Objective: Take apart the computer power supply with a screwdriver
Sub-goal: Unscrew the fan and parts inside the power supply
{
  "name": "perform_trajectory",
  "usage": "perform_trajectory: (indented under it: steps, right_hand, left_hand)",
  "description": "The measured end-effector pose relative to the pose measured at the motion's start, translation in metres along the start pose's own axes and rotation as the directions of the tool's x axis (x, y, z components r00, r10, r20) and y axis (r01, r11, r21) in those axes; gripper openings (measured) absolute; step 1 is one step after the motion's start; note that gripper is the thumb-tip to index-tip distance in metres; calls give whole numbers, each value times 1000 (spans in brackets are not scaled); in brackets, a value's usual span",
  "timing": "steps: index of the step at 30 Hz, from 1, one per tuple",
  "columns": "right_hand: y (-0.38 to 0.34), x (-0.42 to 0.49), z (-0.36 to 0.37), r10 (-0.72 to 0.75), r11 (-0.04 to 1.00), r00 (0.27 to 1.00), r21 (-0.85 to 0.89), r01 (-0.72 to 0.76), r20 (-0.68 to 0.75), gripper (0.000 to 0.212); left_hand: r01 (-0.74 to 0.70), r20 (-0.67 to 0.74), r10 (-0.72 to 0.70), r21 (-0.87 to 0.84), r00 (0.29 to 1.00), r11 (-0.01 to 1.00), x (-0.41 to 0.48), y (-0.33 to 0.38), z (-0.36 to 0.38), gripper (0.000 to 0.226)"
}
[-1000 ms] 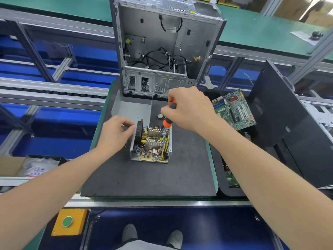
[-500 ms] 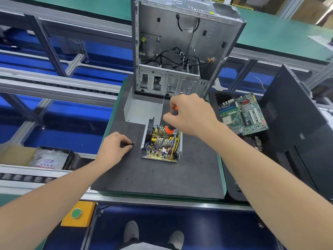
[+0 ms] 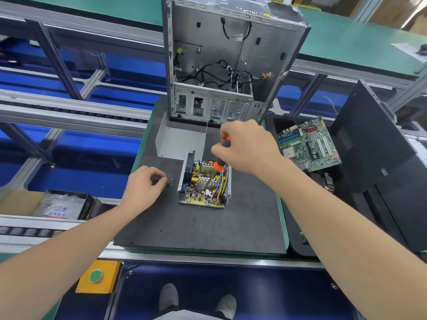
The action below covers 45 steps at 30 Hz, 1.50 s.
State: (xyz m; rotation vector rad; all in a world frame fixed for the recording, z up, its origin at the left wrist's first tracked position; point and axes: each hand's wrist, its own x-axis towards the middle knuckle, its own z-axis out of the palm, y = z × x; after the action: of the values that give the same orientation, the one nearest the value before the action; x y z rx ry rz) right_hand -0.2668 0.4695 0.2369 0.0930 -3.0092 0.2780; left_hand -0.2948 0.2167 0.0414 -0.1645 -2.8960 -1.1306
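Note:
The opened power supply (image 3: 204, 185) lies on the dark mat (image 3: 203, 227), its yellow circuit board, coils and wires exposed, a black fan at its left wall. Its grey metal cover (image 3: 180, 142) lies just behind it. My right hand (image 3: 247, 146) grips an orange and black screwdriver (image 3: 219, 163) whose shaft points down into the board. My left hand (image 3: 144, 187) rests on the mat left of the supply, fingertips pinching a small dark screw (image 3: 169, 184). Another tiny screw (image 3: 169, 175) lies beside it.
An empty computer case (image 3: 231, 61) with loose cables stands upright at the back of the mat. A green motherboard (image 3: 309, 144) lies to the right, next to a black side panel (image 3: 374, 153). A yellow box with a green button (image 3: 97, 277) sits below left.
My left hand left the supply's left wall and moved to the mat beside it, where it pinches a small screw. The right hand stays over the board with the screwdriver.

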Motion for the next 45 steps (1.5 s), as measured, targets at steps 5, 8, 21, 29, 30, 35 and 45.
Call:
perform_trajectory:
  steps: [5,8,21,29,30,35,45]
  right_hand:
    - [5,3,3,16,1000,1000,-25,-16,-8,18]
    - [8,3,6,15,999,1000,-29,-16,-11,18]
    - [34,-2,12,37,998,999,-53,-35,37,17]
    - [58,-6,11,36,998,999,-49,-35,25,18]
    - [59,-6,11,36,998,999,-47,-35,25,18]
    - [62,-6,12,32,999,998,-28,-31,45,18]
    - [58,-5,6,48,999,997,17,-49,52,23]
  left_hand:
    - [198,308,-85,-358,948,912,9,44,-8,28]
    - [125,403,-25,-223,915,967,10,56,-6,38]
    - [369,445,-212,-304,870,878,-27,101,25,86]
    - [-251,438,151,179,886,951,24,82,-4,90]
    - [-312,474,206,156,856,937,26,81,-5,77]
    - [-321,476,262,44,839,946,23,80,-2,59]
    - [-199,334,105,261,937,944,-16,98,17,79]
